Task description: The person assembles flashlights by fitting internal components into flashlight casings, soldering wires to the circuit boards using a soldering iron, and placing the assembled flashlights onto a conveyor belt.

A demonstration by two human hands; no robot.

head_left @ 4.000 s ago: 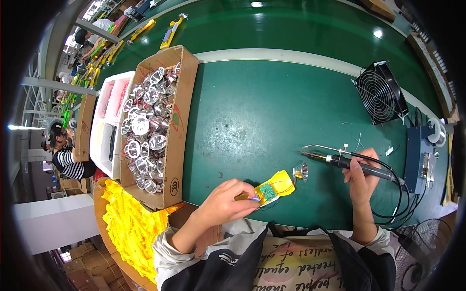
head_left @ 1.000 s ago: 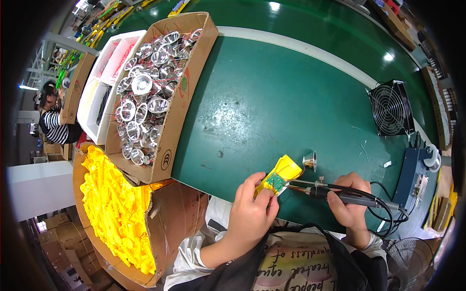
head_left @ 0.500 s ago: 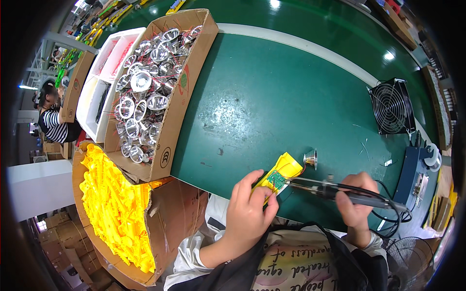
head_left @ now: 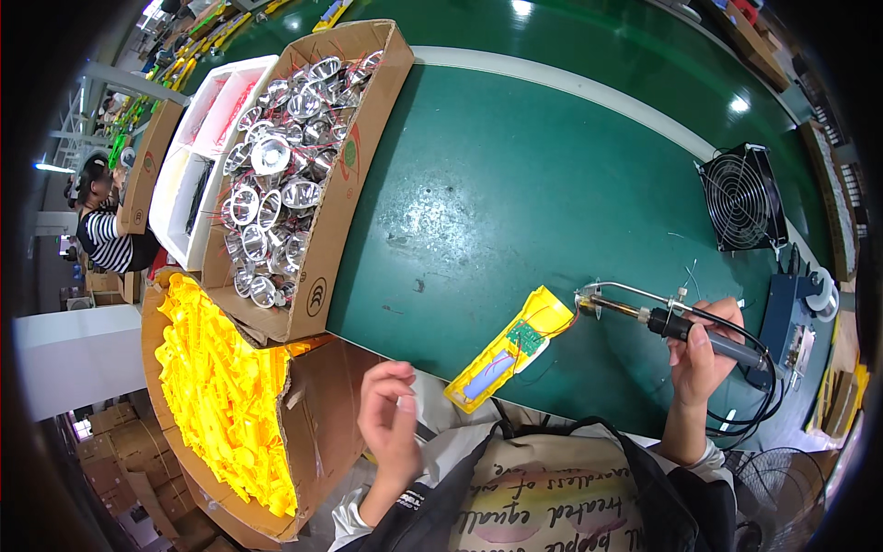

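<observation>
A yellow plastic housing (head_left: 460, 394) lies at the table's front edge, holding a green circuit board (head_left: 524, 338), a blue cylindrical battery (head_left: 489, 374) and thin wires. Left of it, my left hand (head_left: 390, 419) hovers apart, fingers loosely bent with nothing seen in them. My right hand (head_left: 701, 357) grips a soldering iron (head_left: 670, 324) by its dark handle, a thin metal tube running alongside. The iron's tip end is over a small silver reflector cup (head_left: 585, 304) beside the housing's upper end, partly covering it; whether they touch I cannot tell.
A cardboard box (head_left: 354, 198) of silver reflectors with red wires stands at left, beside a white divided foam tray (head_left: 175, 207). Below is a big carton of yellow housings (head_left: 216, 396). At right are a black fan (head_left: 741, 202) and a blue device (head_left: 778, 317) with a spool. A co-worker (head_left: 103, 225) is far left.
My left hand has let go of the yellow housing and drawn back to the left. The soldering iron has moved up off the circuit board to the reflector cup. The battery now shows.
</observation>
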